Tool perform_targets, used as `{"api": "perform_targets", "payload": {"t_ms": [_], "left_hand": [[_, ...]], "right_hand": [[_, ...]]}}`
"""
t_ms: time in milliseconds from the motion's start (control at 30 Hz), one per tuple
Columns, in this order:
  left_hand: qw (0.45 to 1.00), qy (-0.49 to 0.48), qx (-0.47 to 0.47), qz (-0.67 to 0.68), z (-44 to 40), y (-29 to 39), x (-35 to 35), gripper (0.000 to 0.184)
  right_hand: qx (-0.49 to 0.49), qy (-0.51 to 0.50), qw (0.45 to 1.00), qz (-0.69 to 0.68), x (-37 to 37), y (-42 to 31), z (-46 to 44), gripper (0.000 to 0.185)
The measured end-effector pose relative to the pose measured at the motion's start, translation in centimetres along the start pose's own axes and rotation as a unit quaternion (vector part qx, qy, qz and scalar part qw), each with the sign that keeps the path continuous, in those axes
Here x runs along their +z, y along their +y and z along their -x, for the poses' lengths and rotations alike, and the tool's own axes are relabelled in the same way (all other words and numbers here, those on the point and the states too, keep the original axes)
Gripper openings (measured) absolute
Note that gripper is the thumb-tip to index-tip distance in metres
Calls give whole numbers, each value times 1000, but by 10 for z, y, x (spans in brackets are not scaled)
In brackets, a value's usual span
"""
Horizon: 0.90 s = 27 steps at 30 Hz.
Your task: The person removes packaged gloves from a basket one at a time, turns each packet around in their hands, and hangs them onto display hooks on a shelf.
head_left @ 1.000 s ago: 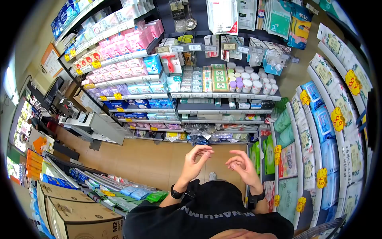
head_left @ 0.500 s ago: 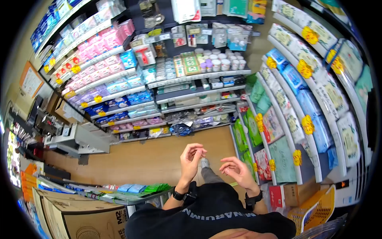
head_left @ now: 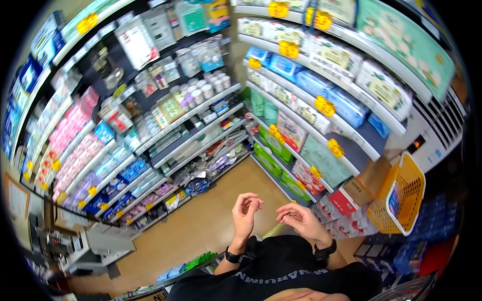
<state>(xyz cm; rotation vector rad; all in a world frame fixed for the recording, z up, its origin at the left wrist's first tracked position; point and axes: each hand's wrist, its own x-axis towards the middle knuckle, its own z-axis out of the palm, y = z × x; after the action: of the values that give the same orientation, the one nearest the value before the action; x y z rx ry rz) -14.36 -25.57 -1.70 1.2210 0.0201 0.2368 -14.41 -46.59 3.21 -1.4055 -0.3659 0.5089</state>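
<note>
In front of my chest both hands hang in the air, a short gap between them. My left hand [head_left: 246, 212] is loosely curled, its fingers bent with space inside them, and I see nothing in it. My right hand [head_left: 300, 219] has its fingers half stretched toward the left one and holds nothing. Each wrist wears a dark band, the left one [head_left: 232, 255] and the right one [head_left: 325, 249]. Neither hand touches the shelves. Closest beyond the right hand are green packages [head_left: 288, 186] on the lowest shelves.
Shelves of small packages [head_left: 75, 155] line the left; wipes and tissue packs [head_left: 329, 95] fill the right-hand shelves. A yellow basket [head_left: 422, 185] stands at right by cartons [head_left: 344, 200] and a white appliance [head_left: 432, 135]. Brown floor [head_left: 201, 220] lies ahead; a counter [head_left: 100, 246] is at left.
My view has turned to the right: the shelves have shifted left and the yellow basket shows more fully. Both hands keep nearly the same pose, still with nothing visible in them.
</note>
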Motion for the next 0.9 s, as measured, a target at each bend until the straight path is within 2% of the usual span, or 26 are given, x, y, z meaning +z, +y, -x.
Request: {"api": "perform_targets", "payload": {"t_ms": [167,267,500,700,833,900], "left_hand": [[999,-47,-2,-19,-1,-15,40,15],[996,-88,-5,-19,1,-26,72,15],[975,-217,-37,-17,15,-62,178,16],[935,-345,-62,-51,38,-89,299,16],[873,-476,-104,-30,43,-114,393,19],[851,-513,-87,-67,43,-140,444,19]], "right_hand": [[-10,84,996,16,-27,-9,39,21],[-51,128,990,12,-49,-6,68,22],[-82,238,967,36,-105,-8,156,23],[-127,342,931,24,-158,-16,239,24],[-136,389,911,-1,-192,-18,289,25],[-149,403,903,3,-206,-19,310,26]]}}
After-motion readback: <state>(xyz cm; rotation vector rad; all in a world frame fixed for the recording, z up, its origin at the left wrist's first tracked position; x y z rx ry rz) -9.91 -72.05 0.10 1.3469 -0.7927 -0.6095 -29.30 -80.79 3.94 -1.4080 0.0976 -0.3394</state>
